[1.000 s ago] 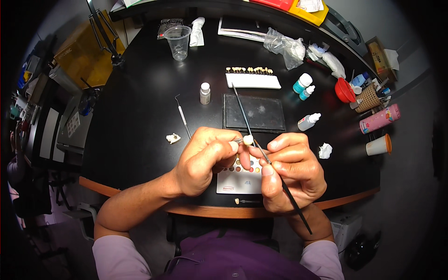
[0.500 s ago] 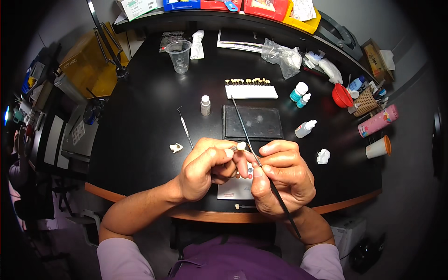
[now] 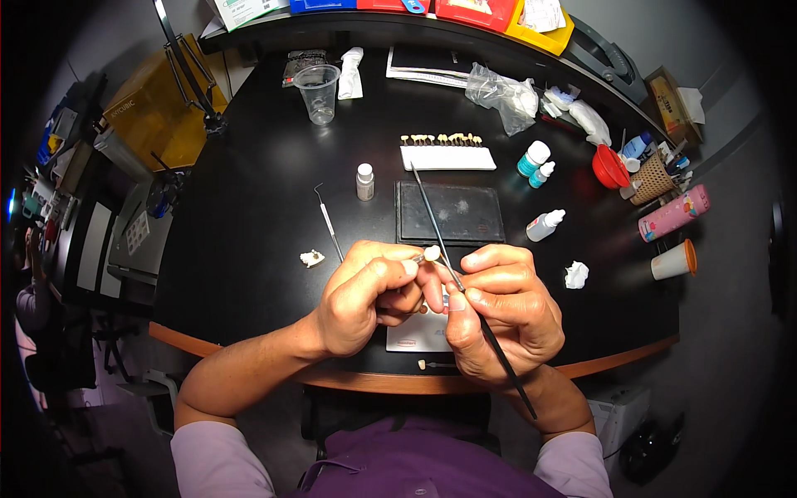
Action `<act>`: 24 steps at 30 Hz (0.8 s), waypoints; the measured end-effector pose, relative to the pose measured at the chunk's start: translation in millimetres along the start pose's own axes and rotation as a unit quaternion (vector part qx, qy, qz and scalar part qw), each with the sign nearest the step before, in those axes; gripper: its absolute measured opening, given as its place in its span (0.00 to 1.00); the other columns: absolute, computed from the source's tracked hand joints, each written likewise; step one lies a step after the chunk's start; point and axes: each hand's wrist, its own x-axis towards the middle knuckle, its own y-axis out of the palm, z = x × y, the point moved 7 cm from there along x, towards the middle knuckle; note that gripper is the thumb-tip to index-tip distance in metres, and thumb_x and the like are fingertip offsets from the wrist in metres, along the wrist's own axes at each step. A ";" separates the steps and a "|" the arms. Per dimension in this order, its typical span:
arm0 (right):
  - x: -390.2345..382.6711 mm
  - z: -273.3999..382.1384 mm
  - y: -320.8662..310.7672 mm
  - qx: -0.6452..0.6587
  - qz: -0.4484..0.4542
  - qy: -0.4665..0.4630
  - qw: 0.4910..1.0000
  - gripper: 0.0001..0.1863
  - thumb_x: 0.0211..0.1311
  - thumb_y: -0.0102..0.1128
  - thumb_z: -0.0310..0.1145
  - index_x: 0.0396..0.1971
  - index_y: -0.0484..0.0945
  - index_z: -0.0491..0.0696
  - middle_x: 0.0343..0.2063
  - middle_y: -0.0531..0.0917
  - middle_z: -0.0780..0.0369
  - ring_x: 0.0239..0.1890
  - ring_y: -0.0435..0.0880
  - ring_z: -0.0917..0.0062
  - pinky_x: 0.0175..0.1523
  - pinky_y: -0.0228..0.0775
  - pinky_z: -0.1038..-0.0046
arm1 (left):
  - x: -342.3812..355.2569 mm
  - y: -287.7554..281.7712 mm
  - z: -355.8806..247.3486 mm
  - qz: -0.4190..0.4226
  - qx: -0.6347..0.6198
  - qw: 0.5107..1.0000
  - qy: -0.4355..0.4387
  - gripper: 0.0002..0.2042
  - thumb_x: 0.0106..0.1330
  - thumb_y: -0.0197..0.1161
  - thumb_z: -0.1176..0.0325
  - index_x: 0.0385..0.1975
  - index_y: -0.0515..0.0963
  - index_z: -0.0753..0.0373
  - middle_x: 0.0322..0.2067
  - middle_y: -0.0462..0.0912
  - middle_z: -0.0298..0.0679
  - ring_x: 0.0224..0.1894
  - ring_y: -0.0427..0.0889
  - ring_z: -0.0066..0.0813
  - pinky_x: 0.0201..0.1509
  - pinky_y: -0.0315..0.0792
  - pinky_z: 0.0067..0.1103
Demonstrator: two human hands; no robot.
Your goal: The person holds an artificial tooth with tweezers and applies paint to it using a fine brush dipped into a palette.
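Note:
Between the thumb and fingers of my left hand (image 3: 365, 290) is a small cream tooth crown (image 3: 432, 253) on a short metal-looking holder. My right hand (image 3: 506, 315) pinches a long slim brush (image 3: 498, 353) around its middle. The brush is dark, slants up to the left and passes just right of the crown; I cannot tell whether they touch. My hands meet at the fingers. Partly hidden below them lies a pale card or case (image 3: 407, 339) with small coloured spots. Beyond them is a flat black box (image 3: 448, 212).
A white rack of tooth-shade samples (image 3: 448, 158) stands farther back. Around it are a small white-capped bottle (image 3: 365, 183), teal bottles (image 3: 533, 159), a dropper bottle (image 3: 545, 226) and a clear cup (image 3: 318, 95). A hooked probe (image 3: 326, 217) lies left; crumpled tissue (image 3: 576, 275) lies right.
Both hands keep their grips and have barely moved. The view has shifted slightly, and the crown sits a touch higher and closer to the brush.

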 end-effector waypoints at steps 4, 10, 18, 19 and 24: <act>-1.6 -0.7 1.1 0.000 0.001 0.000 1.000 0.11 0.55 0.72 0.19 0.36 0.79 0.42 0.32 0.86 0.56 0.43 0.86 0.62 0.48 0.80 0.66 | -0.7 0.7 -2.0 -0.021 0.008 1.000 -0.009 0.22 0.72 0.45 0.61 0.33 0.80 0.76 0.13 0.56 0.27 0.15 0.52 0.17 0.21 0.50 0.21; 0.5 0.2 -1.0 -0.003 0.004 0.004 1.000 0.12 0.54 0.71 0.17 0.36 0.78 0.43 0.32 0.86 0.57 0.43 0.87 0.62 0.48 0.80 0.67 | -0.6 2.5 -2.7 -0.012 0.008 1.000 -0.012 0.22 0.73 0.44 0.60 0.37 0.82 0.73 0.14 0.62 0.26 0.17 0.54 0.13 0.21 0.51 0.18; -0.9 -2.2 -1.1 -0.005 -0.008 0.006 1.000 0.13 0.52 0.69 0.15 0.36 0.77 0.43 0.30 0.85 0.57 0.42 0.87 0.62 0.46 0.80 0.67 | 0.1 6.6 -9.9 -0.037 0.050 0.998 -0.012 0.22 0.72 0.47 0.59 0.34 0.81 0.74 0.14 0.60 0.28 0.17 0.54 0.16 0.22 0.50 0.20; -0.9 -2.0 -1.0 -0.005 -0.007 0.001 1.000 0.13 0.52 0.69 0.15 0.36 0.77 0.43 0.30 0.85 0.57 0.41 0.87 0.63 0.46 0.80 0.68 | 0.0 6.2 -9.6 -0.040 0.054 0.998 -0.018 0.22 0.72 0.47 0.58 0.34 0.81 0.74 0.14 0.61 0.28 0.17 0.54 0.16 0.22 0.50 0.20; -1.4 -3.0 -0.6 -0.005 -0.013 0.007 1.000 0.13 0.52 0.68 0.14 0.36 0.77 0.43 0.29 0.85 0.57 0.41 0.87 0.63 0.45 0.80 0.68 | -0.7 5.4 -8.5 -0.040 0.052 0.998 -0.015 0.22 0.72 0.47 0.58 0.34 0.81 0.73 0.14 0.61 0.28 0.17 0.54 0.15 0.22 0.50 0.20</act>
